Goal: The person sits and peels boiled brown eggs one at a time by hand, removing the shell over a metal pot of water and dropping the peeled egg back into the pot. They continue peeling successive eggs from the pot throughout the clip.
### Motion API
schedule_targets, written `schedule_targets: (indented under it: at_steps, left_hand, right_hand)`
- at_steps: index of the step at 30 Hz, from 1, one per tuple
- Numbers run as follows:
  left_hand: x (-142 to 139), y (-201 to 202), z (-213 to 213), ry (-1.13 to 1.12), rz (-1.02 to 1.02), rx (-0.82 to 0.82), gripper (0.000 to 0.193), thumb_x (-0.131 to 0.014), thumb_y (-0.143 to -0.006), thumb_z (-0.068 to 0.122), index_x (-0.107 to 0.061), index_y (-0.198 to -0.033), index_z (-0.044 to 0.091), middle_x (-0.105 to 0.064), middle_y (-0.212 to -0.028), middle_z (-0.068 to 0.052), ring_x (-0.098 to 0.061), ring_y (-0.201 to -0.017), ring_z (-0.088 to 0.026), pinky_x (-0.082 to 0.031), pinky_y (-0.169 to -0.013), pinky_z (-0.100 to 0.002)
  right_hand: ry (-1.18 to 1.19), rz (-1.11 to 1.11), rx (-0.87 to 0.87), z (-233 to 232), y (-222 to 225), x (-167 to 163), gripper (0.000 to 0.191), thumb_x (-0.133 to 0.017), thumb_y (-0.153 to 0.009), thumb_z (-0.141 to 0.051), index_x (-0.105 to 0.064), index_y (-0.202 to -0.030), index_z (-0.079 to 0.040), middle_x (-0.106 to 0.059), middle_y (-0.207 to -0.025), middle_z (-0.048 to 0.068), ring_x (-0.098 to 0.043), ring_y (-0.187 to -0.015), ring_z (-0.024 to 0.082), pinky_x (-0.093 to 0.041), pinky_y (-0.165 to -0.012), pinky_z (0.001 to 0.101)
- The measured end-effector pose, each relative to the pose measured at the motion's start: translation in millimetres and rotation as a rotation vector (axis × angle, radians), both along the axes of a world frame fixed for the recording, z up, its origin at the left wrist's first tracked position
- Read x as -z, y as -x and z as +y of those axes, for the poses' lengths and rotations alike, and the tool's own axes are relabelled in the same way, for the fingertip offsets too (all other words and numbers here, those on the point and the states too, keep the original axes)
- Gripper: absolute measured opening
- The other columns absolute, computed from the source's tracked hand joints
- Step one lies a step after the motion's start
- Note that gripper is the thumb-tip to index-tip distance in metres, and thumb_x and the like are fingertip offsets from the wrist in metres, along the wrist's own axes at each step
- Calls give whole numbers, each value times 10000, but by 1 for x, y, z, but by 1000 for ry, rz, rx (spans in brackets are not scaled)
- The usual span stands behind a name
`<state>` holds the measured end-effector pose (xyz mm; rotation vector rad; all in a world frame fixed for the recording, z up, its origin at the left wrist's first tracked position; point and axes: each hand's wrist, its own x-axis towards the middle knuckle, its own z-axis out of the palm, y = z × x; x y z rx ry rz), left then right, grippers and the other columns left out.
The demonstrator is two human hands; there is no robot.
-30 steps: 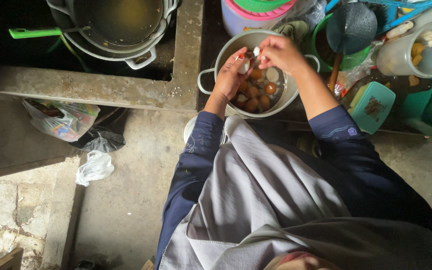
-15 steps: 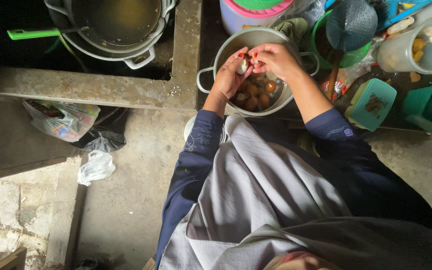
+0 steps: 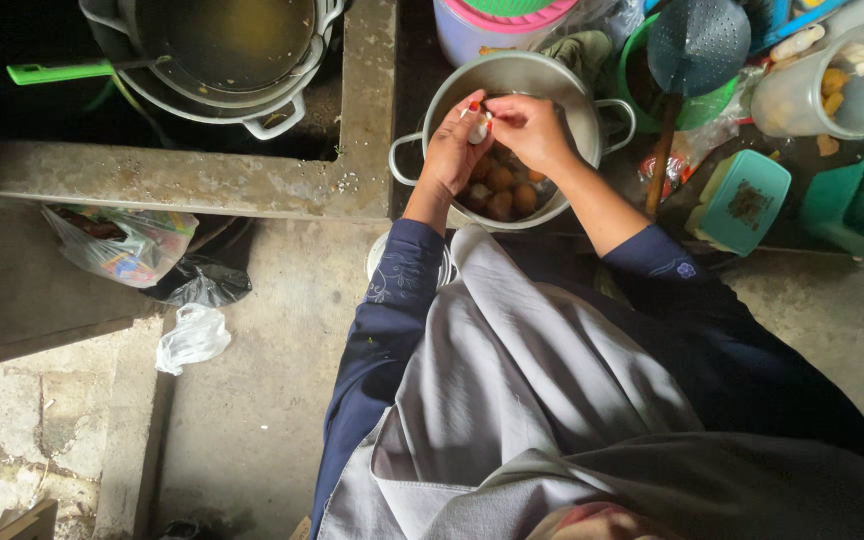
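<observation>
a small white egg (image 3: 478,130) sits pinched between both hands over the far rim of a steel pot (image 3: 432,110). the left hand (image 3: 457,150) curls its fingers around it, and the right hand (image 3: 530,128) closes fingertips on it from the right. brown eggs (image 3: 505,190) lie in the pot below. right of the pot stand a green bucket (image 3: 712,100) with a dark skimmer (image 3: 697,45), a clear jug (image 3: 837,85) and a square teal tub (image 3: 747,200). far left is a big pan (image 3: 222,60); near left, a printed plastic bag (image 3: 117,245) lies on the concrete.
</observation>
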<state>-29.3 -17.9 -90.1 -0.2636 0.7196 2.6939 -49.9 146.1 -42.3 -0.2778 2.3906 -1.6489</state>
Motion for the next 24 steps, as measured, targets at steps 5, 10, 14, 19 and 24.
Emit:
schedule_targets:
  at_steps: [5, 10, 14, 19, 24]
  left_hand:
    - [-1, 1, 1, -31, 25, 0, 349, -580, -1076, 203, -579, -1409, 97, -630, -1280, -60, -635, -1147, -179, -545, -1034, -379]
    - [-1, -1, 3, 44, 10, 5, 351, -608, -1058, 201, -586, -1394, 98, -654, -1286, -57, -633, -1171, -173, -541, -1057, -386]
    - [0, -2, 3, 138, 25, 38, 377, -640, -1025, 211, -587, -1387, 121, -671, -1285, -25, -633, -1169, -160, -525, -1047, -383]
    - [0, -4, 4, 179, 41, 53, 397, -674, -1023, 250, -596, -1394, 133, -675, -1258, -20, -635, -1154, -153, -512, -1049, -385]
    - [-2, -5, 4, 239, 53, 59, 439, -717, -992, 284, -600, -1394, 153, -670, -1246, 0, -624, -1152, -137, -500, -1045, -382]
  right_hand:
    - [277, -259, 22, 12, 10, 4, 332, -700, -950, -32, -694, -1278, 21, -743, -1075, 82, -685, -870, 106, -580, -764, 241]
    - [297, -398, 115, 18, 15, 1, 297, -647, -986, -61, -690, -1271, 11, -734, -1095, 84, -724, -895, 122, -630, -814, 265]
    - [251, -428, 110, 13, 13, -2, 270, -651, -975, -70, -701, -1223, 23, -750, -1067, 87, -745, -868, 151, -641, -788, 281]
    - [263, -452, 141, 12, 14, 1, 214, -683, -972, -86, -706, -1153, 27, -743, -1008, 75, -732, -837, 136, -644, -769, 294]
    - [303, -474, 136, 13, 14, 2, 181, -690, -972, -88, -706, -1120, 14, -725, -961, 70, -719, -812, 133, -644, -757, 306]
